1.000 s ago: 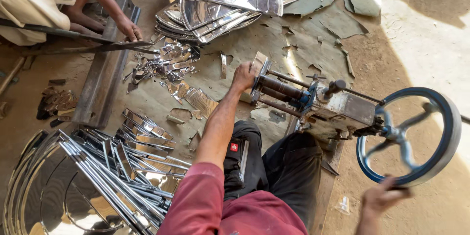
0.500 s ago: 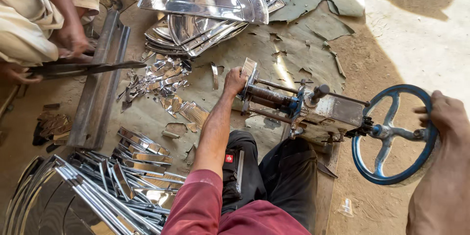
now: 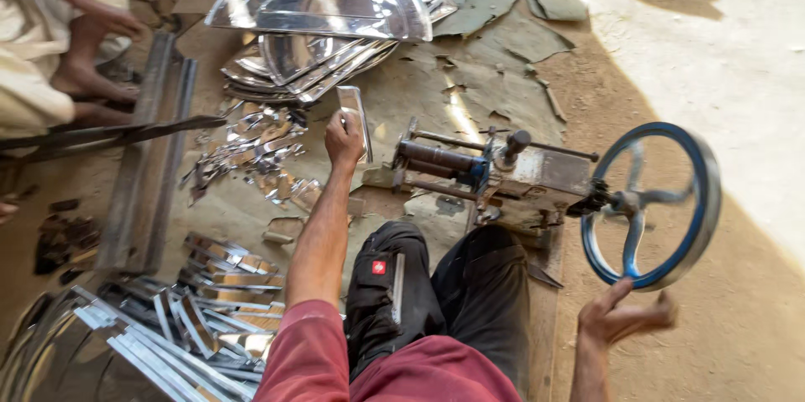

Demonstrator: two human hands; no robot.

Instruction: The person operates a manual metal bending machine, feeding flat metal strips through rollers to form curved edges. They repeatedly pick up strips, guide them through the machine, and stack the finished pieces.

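Left hand clenched, right hand open

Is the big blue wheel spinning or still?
Spinning, it seems: the blue metal handwheel has blurred spokes and rim. The right hand is open just below it.

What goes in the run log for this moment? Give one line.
left hand: grip on metal strip | right hand: open, below blue handwheel | machine: on floor

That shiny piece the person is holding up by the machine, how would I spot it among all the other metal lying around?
Start at the hand-cranked machine with the big blue wheel on the dirt floor. Just off its other end, the person's left hand grips a narrow shiny metal strip. Unlike the strips piled on the floor and the small scraps, it is the only one held up in a hand.
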